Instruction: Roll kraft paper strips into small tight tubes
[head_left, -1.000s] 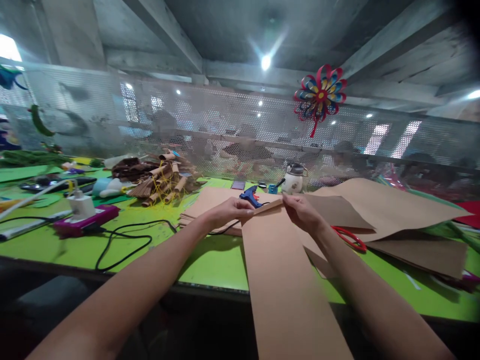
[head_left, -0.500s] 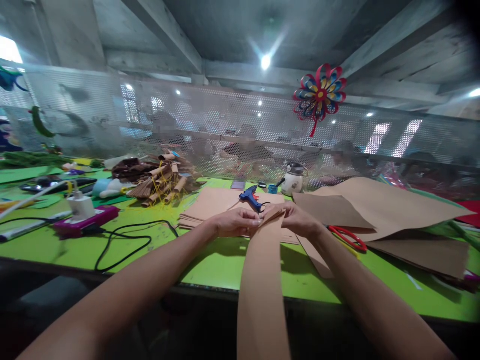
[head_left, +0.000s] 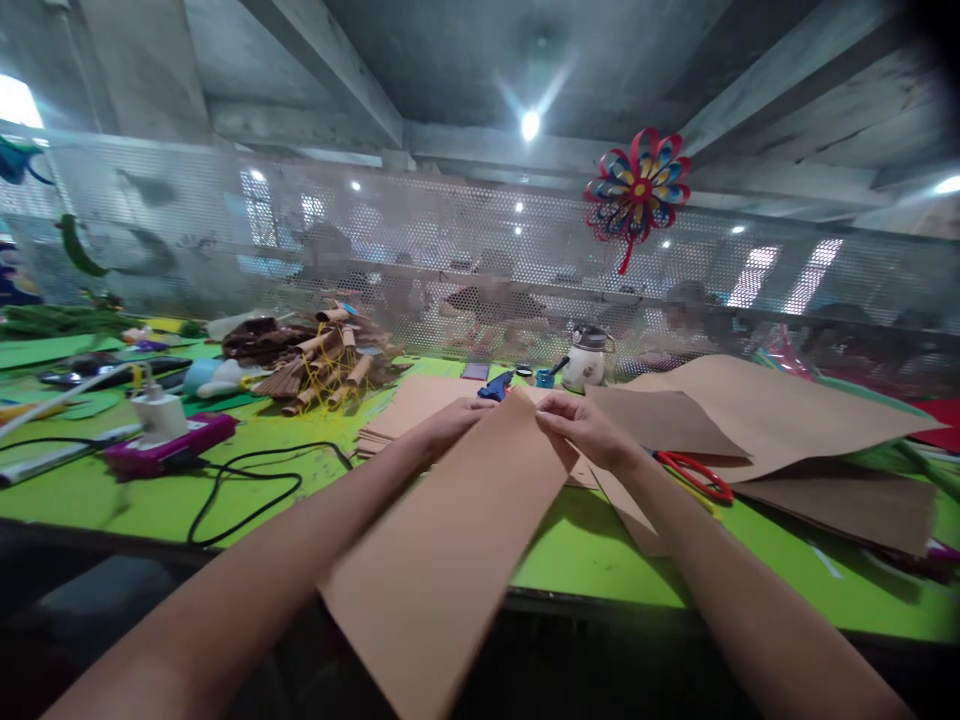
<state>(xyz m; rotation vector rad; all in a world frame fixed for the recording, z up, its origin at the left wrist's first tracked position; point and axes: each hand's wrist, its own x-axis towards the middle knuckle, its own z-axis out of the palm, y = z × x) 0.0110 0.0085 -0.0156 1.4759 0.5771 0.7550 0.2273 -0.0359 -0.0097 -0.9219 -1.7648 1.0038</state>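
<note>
A long strip of brown kraft paper (head_left: pixel 457 540) slants from the far middle of the table down past its front edge. My right hand (head_left: pixel 589 428) pinches its far right edge between thumb and fingers. At the strip's far left edge, my left hand (head_left: pixel 459 420) grips the paper, its fingers partly hidden behind it. Beyond my hands lies a blue glue gun (head_left: pixel 496 385), now mostly covered. A stack of brown paper sheets (head_left: pixel 420 395) rests on the green table (head_left: pixel 615 560) beneath and behind my hands.
Red-handled scissors (head_left: pixel 697 476) lie right of my right hand, beside large brown sheets (head_left: pixel 780 410). A black cable (head_left: pixel 247 500) runs from a purple power strip (head_left: pixel 169 447) at left. Rolled paper pieces (head_left: pixel 337 360) and a white jar (head_left: pixel 585 362) stand farther back.
The strip has swung from hanging nearly straight down to slanting left, its broad face turned up. My left hand has moved slightly left, partly behind the paper; my right hand stays near the same place.
</note>
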